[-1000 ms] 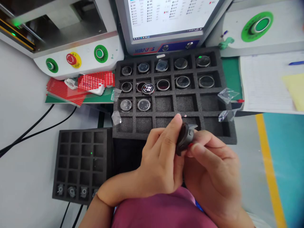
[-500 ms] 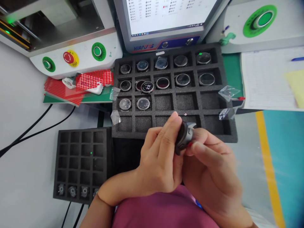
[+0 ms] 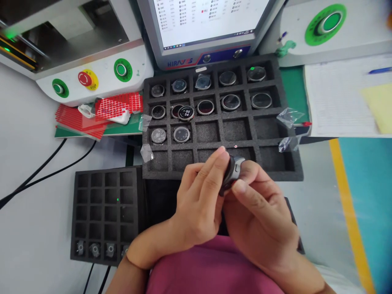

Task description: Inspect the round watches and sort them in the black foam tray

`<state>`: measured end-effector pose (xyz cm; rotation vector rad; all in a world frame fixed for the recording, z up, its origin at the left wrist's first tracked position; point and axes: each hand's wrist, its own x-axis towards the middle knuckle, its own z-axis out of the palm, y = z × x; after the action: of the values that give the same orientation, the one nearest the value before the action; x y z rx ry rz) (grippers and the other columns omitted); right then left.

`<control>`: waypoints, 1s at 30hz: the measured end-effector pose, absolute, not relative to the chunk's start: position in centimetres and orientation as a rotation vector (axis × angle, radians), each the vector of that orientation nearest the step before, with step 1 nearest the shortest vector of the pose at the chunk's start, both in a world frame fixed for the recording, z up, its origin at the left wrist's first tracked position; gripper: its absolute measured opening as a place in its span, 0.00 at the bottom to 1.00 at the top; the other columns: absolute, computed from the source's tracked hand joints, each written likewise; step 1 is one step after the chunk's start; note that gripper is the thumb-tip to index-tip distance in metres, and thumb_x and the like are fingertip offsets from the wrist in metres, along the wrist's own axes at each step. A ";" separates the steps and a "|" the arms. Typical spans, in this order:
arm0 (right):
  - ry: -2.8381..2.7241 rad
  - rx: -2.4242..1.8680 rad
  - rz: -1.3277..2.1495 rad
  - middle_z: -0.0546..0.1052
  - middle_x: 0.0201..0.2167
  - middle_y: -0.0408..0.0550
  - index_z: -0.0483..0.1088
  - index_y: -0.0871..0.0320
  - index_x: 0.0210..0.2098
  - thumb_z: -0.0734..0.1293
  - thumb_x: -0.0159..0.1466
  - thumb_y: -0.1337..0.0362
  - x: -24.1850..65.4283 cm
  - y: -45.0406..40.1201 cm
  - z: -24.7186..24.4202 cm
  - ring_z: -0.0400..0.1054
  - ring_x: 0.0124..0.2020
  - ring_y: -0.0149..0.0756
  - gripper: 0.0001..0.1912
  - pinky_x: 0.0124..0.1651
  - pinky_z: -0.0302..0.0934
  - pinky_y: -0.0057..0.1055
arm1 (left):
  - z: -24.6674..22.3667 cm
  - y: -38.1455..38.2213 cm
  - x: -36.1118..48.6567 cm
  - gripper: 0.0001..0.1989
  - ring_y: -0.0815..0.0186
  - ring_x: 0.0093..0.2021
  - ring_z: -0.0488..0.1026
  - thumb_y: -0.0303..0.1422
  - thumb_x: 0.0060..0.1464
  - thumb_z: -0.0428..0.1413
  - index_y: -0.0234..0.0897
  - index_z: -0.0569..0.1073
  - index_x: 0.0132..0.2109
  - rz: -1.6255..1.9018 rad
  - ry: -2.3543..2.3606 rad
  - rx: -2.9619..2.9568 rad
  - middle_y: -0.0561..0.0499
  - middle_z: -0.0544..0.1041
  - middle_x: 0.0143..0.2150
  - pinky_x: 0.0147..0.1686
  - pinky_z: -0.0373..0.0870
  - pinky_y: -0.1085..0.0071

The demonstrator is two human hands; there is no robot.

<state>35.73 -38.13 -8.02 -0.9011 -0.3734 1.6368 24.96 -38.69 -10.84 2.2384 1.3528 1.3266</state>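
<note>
Between both hands, over the front edge of the large foam tray (image 3: 162, 177), is a dark round watch body (image 3: 235, 168) with a grey side, tilted on its edge. My left hand (image 3: 200, 200) is closed on it, fingers laid along its dark face. With thumb and fingertips, my right hand (image 3: 260, 208) pinches its grey side; the watch's underside is hidden. Several round watch bodies (image 3: 230, 102) sit in the tray's back rows. A watch with a lit dial (image 3: 185, 113) rests across a divider, overlapping another watch.
A smaller foam tray (image 3: 83, 214) at lower left holds several small parts (image 3: 110, 249) in its front row. Behind stand a monitor (image 3: 202, 24) and a machine panel with a red stop button (image 3: 84, 79). Red sticker sheets (image 3: 119, 105) lie left, papers (image 3: 333, 98) right.
The view has shifted slightly. Both hands stay on the watch body, and the right thumb has shifted a little along its side. The tray's watches stay in their places.
</note>
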 end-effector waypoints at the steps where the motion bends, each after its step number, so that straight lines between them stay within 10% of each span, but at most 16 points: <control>1: -0.355 -0.898 1.628 0.69 0.24 0.38 0.70 0.55 0.26 0.82 0.53 0.61 35.6 -38.2 -8.2 0.64 0.25 0.25 0.17 0.32 0.65 0.22 | -10.9 -38.7 24.9 0.23 0.63 0.57 0.76 0.31 0.74 0.43 0.24 0.63 0.70 1.335 1.354 2.228 0.35 0.78 0.60 0.53 0.76 0.70; 13: -0.603 -0.911 1.407 0.78 0.39 0.47 0.80 0.54 0.43 0.78 0.57 0.49 36.3 -36.9 -9.3 0.72 0.37 0.34 0.20 0.33 0.70 0.25 | -8.7 -38.3 22.9 0.13 0.69 0.39 0.82 0.31 0.72 0.48 0.36 0.71 0.58 1.173 1.144 1.779 0.48 0.83 0.46 0.41 0.79 0.76; 20: -0.959 -0.867 1.450 0.78 0.43 0.47 0.81 0.50 0.43 0.71 0.68 0.62 36.8 -37.7 -9.2 0.74 0.46 0.37 0.06 0.52 0.72 0.34 | -8.2 -38.5 22.9 0.12 0.66 0.39 0.82 0.29 0.70 0.52 0.36 0.72 0.57 1.091 1.112 1.771 0.48 0.83 0.44 0.38 0.80 0.73; 30: -0.869 -0.787 1.374 0.77 0.42 0.46 0.79 0.47 0.45 0.67 0.70 0.64 35.0 -38.3 -10.5 0.76 0.44 0.37 0.08 0.51 0.78 0.42 | -9.1 -38.8 22.6 0.11 0.66 0.42 0.84 0.30 0.71 0.51 0.34 0.73 0.56 1.084 1.167 1.862 0.46 0.85 0.46 0.34 0.80 0.77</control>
<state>34.96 -38.28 -10.51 -0.7870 -0.8692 1.3739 22.60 -38.77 -9.05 1.8616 1.1674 1.0841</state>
